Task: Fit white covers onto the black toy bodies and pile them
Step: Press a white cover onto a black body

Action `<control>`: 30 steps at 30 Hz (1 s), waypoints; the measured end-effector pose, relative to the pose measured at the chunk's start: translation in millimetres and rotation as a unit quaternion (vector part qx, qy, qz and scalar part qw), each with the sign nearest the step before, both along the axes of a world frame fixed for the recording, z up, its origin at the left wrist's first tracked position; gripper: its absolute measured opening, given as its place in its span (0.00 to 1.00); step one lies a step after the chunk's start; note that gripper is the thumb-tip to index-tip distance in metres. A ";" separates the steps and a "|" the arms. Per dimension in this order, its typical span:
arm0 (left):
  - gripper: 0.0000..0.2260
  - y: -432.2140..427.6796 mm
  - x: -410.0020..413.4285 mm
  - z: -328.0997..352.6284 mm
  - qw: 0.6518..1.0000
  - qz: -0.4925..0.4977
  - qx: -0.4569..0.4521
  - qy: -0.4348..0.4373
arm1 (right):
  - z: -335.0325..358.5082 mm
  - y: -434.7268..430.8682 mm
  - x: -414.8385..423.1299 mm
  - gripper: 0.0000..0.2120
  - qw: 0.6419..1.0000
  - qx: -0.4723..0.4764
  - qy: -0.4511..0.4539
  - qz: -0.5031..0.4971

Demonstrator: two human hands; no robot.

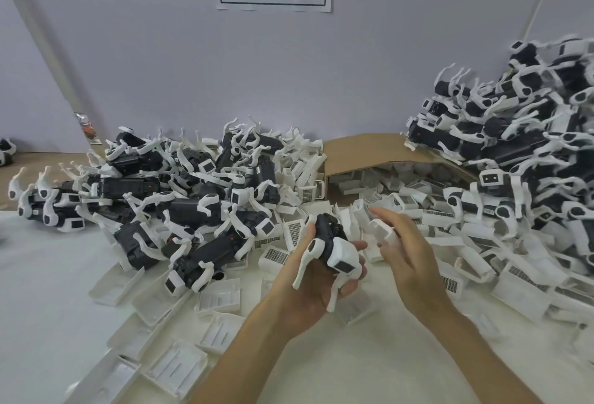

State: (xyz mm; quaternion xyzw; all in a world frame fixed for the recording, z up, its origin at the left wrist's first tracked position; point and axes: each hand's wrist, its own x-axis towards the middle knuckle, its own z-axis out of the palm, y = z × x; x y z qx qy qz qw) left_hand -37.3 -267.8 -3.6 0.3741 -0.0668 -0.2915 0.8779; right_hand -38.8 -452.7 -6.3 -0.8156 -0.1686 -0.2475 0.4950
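Bench [48, 275] is basically buried. The right pile [514, 133] at 2 o'clock is my big worry: it's heaped high against the wall, so tossing one more on top could start a slide. The left pile [180, 185] at 10 sits lower and looks safer. The box [369, 149] at 12 lies right under the tall heap's edge and would catch whatever slides.

Loose covers [218, 297] spill down to 7 o'clock, and an elbow swipe could send some off the bench. Dead centre, the left hand [308, 281] has its grip wrapped round a toy [328, 236], legs sticking out. Just beside it, the right hand [408, 255] has its grip pinching a cover [381, 231]. They're not mated yet. Pushed on crooked, the cover could snag a leg or sit half on, I reckon.
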 end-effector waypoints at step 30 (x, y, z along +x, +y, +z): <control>0.20 -8.4 -0.2 -4.8 0.937 0.182 0.195 -0.226 | 4.1 15.7 -7.4 0.18 0.996 0.002 -0.048 -0.081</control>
